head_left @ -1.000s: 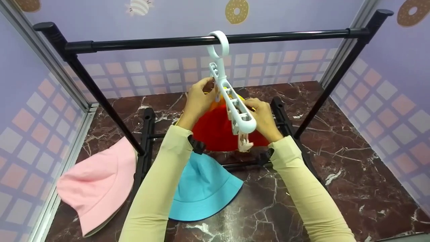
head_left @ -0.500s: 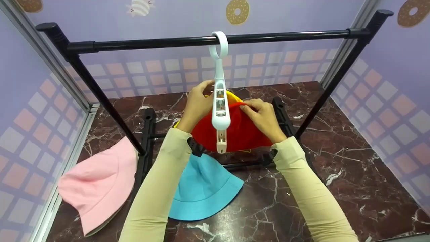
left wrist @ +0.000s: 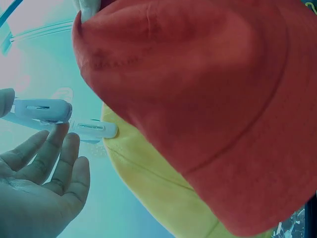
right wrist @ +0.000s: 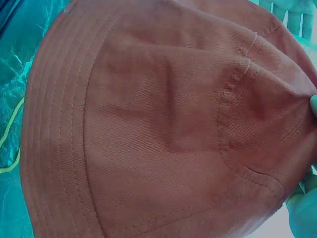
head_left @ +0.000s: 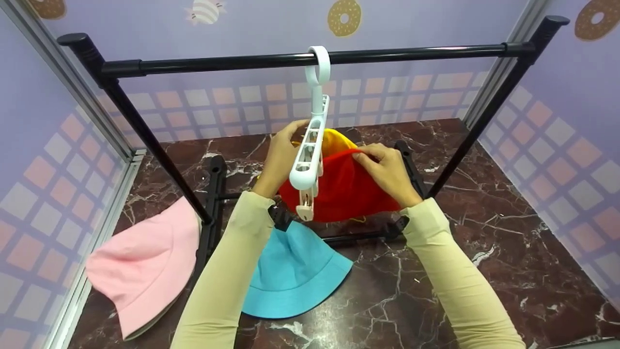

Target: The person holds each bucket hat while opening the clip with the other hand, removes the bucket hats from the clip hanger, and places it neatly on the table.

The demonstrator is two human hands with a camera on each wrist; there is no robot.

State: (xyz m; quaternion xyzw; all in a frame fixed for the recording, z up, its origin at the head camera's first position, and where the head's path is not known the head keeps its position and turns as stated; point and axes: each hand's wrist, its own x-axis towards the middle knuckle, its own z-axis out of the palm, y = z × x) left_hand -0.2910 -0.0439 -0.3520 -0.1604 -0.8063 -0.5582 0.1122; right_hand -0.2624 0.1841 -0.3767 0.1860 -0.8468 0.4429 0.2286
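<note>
My right hand [head_left: 387, 169] pinches the crown of a red bucket hat [head_left: 341, 194], whose brim hangs down. A white folding clip hanger [head_left: 310, 150] hangs by its ring from the black rail. My left hand [head_left: 282, 157] is behind the hanger bar. In the left wrist view the thumb and fingertips of that hand hold a white hanger clip [left wrist: 44, 110] from its two sides. A second clip [left wrist: 96, 130] lies against the edge of a yellow hat [left wrist: 143, 168], which is partly hidden behind the red one. The right wrist view is mostly filled by the red hat.
A light blue bucket hat [head_left: 295, 276] lies on the dark marbled surface [head_left: 387, 300], near the front. A pink bucket hat [head_left: 150, 261] lies at the left, beside the black rack's [head_left: 208, 62] foot. Patterned walls enclose the back and sides.
The hanger has turned, its near end swinging from right to left. My right hand has shifted slightly right with the red hat's crown pinched, and more of that hat shows.
</note>
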